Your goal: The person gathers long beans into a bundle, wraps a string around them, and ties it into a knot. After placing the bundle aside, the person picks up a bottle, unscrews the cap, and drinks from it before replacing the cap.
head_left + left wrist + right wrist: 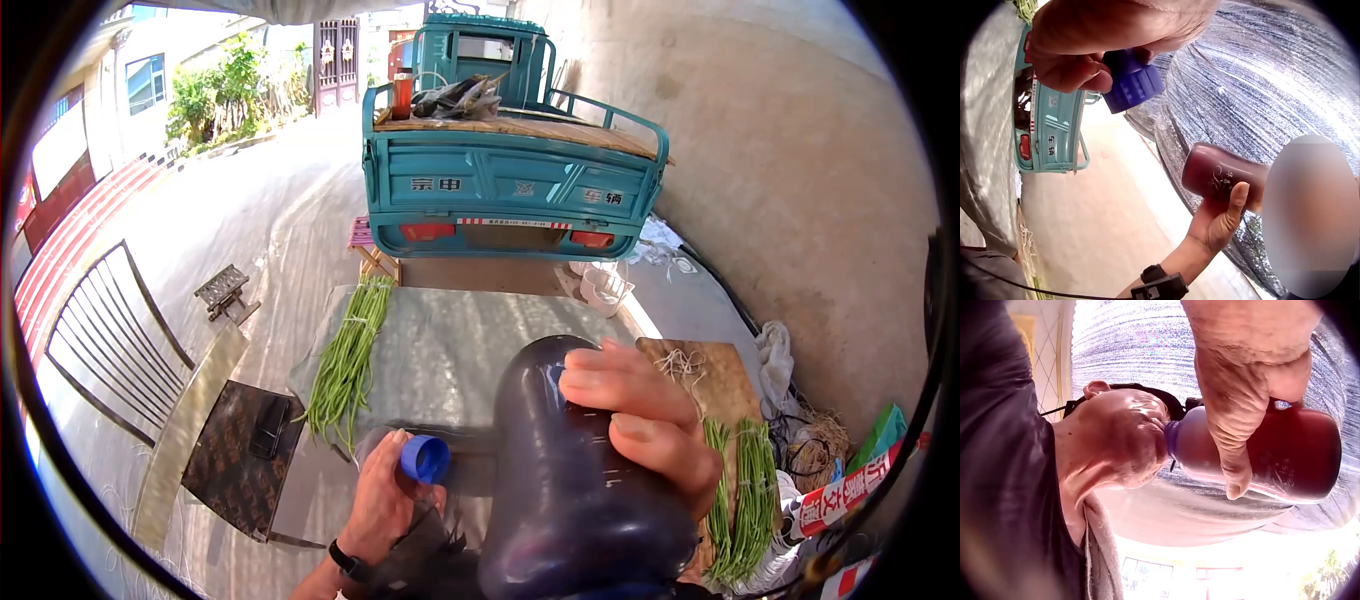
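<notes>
My right hand point(655, 415) grips a dark, smooth drinking bottle point(560, 490), its fingers wrapped over the side close to the head camera. In the right wrist view, the tilted bottle point(1297, 456) has its bluish neck at the person's mouth, bottom pointing away. The left wrist view shows reddish-brown walls with pale lettering on the bottle point(1216, 172). Lower and to the left, my left hand point(380, 500) pinches a blue screw cap point(425, 460), hollow side showing. That cap point(1132, 84) is apart from the bottle.
A grey-covered table point(460, 340) lies ahead, with a bundle of long green beans point(350, 350) on its left. More beans point(752, 500) lie at right by a wooden board point(735, 375). A phone point(268, 428) rests on a dark stool. Beyond stands a teal cargo tricycle point(510, 185).
</notes>
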Tool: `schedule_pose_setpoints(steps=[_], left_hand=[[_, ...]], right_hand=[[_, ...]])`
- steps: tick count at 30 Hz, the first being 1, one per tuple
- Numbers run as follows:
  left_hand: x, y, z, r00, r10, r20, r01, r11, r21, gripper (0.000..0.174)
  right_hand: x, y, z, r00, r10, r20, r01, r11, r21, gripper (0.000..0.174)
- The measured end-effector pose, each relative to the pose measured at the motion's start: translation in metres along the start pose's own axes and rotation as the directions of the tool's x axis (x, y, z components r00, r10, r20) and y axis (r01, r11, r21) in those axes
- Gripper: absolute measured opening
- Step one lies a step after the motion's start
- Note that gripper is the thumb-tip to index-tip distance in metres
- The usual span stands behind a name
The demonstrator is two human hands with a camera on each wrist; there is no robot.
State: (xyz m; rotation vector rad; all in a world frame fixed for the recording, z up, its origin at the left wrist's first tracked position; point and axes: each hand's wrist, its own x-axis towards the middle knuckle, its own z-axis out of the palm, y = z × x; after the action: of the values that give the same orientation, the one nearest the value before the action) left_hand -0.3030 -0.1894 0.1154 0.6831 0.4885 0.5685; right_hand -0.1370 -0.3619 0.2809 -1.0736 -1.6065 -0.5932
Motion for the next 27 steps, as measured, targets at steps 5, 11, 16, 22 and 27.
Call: schedule_pose_setpoints(steps=[5, 11, 16, 22, 27], left_hand=[[-0.007, 0.006, 0.013, 0.999, 0.035, -0.005, -0.035, 0.997, 0.062, 0.023], [-0.002, 0.003, 0.001, 1.000, 0.022, 0.020, -0.023, 0.998, 0.067, 0.023], [-0.010, 0.010, 0.013, 0.997, -0.045, 0.069, 0.045, 0.999, -0.009, 0.023], [-0.008, 0.005, 0.008, 0.996, -0.042, 0.079, 0.043, 0.999, -0.014, 0.022], [-0.009, 0.005, 0.009, 0.994, -0.065, 0.088, 0.070, 0.996, -0.049, 0.021]], right_hand=[[0.007, -0.008, -0.008, 0.999, 0.035, -0.022, -0.034, 0.997, 0.074, 0.037], [0.015, -0.018, -0.010, 0.996, 0.044, -0.072, -0.038, 0.996, 0.083, 0.035], [0.019, -0.012, -0.017, 0.998, -0.016, -0.055, 0.018, 0.999, 0.036, 0.037], [0.036, -0.028, -0.038, 0.997, 0.025, 0.071, -0.021, 0.998, -0.063, 0.041], [0.038, -0.026, -0.032, 1.000, 0.004, 0.000, -0.004, 0.998, -0.058, 0.043]])
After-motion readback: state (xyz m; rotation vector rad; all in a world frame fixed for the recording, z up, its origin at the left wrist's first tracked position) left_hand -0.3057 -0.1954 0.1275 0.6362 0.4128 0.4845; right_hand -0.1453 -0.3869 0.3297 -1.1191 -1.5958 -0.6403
